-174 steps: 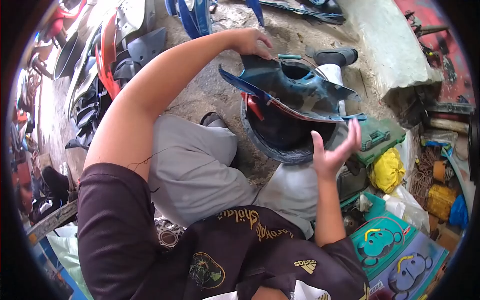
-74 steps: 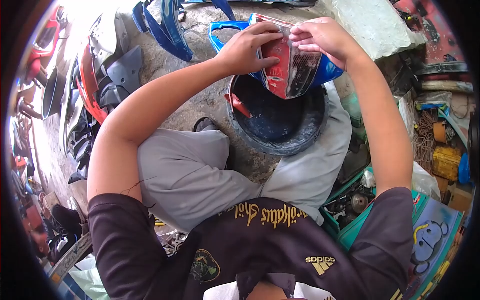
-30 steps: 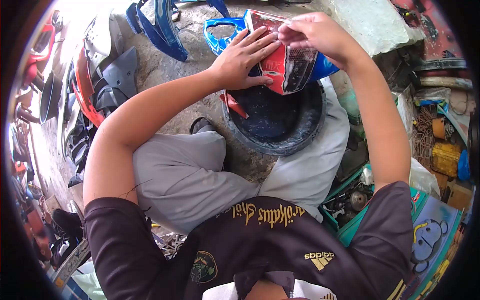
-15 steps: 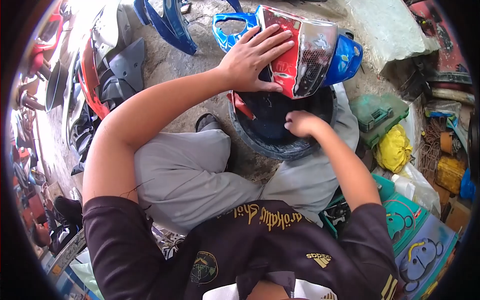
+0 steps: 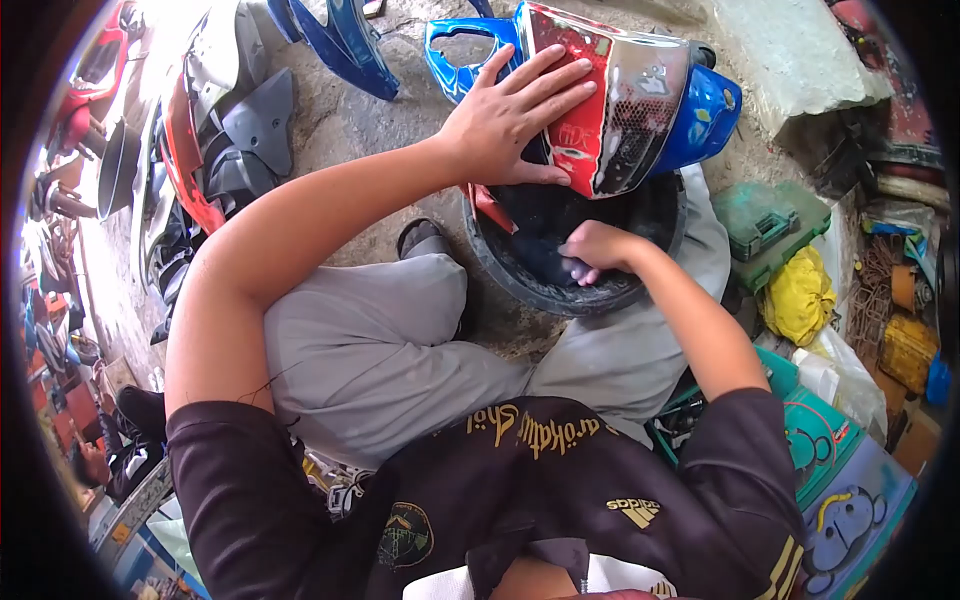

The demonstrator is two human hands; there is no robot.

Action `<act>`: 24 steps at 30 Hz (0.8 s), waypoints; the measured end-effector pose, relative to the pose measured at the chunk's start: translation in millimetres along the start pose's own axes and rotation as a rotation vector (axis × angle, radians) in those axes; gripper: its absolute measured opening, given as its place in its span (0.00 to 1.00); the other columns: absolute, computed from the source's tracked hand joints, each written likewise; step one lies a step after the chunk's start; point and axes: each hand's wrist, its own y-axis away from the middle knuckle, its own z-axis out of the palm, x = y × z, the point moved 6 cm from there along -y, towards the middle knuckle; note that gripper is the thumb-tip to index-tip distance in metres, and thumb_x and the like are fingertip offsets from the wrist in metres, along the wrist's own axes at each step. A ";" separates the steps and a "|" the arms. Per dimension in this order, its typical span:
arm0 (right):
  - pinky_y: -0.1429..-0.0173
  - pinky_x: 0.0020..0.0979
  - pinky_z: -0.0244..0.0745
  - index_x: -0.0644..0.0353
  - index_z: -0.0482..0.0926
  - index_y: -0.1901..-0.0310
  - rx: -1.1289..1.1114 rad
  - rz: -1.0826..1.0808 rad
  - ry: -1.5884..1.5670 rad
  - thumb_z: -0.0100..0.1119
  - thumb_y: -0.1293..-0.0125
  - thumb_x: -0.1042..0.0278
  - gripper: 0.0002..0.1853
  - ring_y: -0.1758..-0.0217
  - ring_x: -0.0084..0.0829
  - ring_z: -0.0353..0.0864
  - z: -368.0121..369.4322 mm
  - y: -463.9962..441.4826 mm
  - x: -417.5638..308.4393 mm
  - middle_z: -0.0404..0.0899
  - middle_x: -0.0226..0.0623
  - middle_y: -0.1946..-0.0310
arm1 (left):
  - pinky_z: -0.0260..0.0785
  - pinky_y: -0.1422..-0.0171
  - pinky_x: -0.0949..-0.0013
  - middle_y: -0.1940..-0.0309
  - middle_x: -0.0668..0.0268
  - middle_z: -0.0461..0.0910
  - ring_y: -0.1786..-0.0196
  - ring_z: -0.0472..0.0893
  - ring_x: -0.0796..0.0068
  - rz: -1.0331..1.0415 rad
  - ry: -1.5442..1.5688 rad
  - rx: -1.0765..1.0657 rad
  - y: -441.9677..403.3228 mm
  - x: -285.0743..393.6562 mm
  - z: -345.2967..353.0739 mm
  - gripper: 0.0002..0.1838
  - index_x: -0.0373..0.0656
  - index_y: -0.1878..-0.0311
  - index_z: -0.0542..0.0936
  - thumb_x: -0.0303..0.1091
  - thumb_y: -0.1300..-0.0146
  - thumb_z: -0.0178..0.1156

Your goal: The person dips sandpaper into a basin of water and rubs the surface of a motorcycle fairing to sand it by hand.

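Rough floor (image 5: pixel 335 125), case (image 5: pixel 772 225) near tub (image 5: pixel 489 257) rim. My left fingers (image 5: pixel 550 84) spread on panel (image 5: pixel 640 110); right fingers (image 5: pixel 586 268) curled inside tub, hold unclear.

Left fingers (image 5: pixel 548 84) spread (right fingers (image 5: pixel 580 249) curled)

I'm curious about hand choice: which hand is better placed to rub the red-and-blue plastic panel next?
Probably the right hand: it is off the panel, in the round black basin, while the left hand lies spread across the panel.
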 end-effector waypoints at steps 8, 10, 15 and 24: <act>0.54 0.30 0.89 0.67 0.87 0.54 0.335 -0.621 -0.198 0.55 0.13 0.63 0.17 0.63 0.28 0.92 -61.2 185.7 -134.1 0.91 0.37 0.63 | 0.42 0.10 0.25 0.09 0.59 0.57 0.07 0.52 0.49 0.022 0.021 -0.034 -4.3 -0.5 -4.9 0.73 0.56 0.08 0.60 0.78 0.56 0.80; 0.47 0.30 0.87 0.67 0.88 0.53 0.502 -0.722 -0.186 0.56 0.13 0.62 0.17 0.56 0.27 0.92 -63.1 203.1 -169.3 0.91 0.35 0.62 | 0.43 0.11 0.24 0.08 0.59 0.55 0.06 0.50 0.49 0.036 -0.047 -0.038 -6.0 2.1 -4.9 0.72 0.58 0.08 0.60 0.78 0.53 0.78; 0.44 0.33 0.84 0.66 0.89 0.53 0.747 -0.824 0.079 0.59 0.16 0.63 0.15 0.54 0.27 0.90 -74.6 194.0 -167.3 0.92 0.36 0.61 | 0.41 0.11 0.20 0.07 0.60 0.51 0.05 0.47 0.48 0.029 -0.013 0.012 -3.7 2.7 3.3 0.68 0.65 0.08 0.58 0.80 0.50 0.76; 0.29 0.53 0.81 0.62 0.84 0.33 0.537 -0.005 0.770 0.59 0.23 0.64 0.22 0.33 0.56 0.88 -18.3 79.0 -33.3 0.89 0.56 0.37 | 0.41 0.10 0.22 0.06 0.60 0.50 0.05 0.48 0.51 0.004 -0.006 -0.026 -1.7 6.6 4.6 0.71 0.69 0.08 0.58 0.79 0.55 0.78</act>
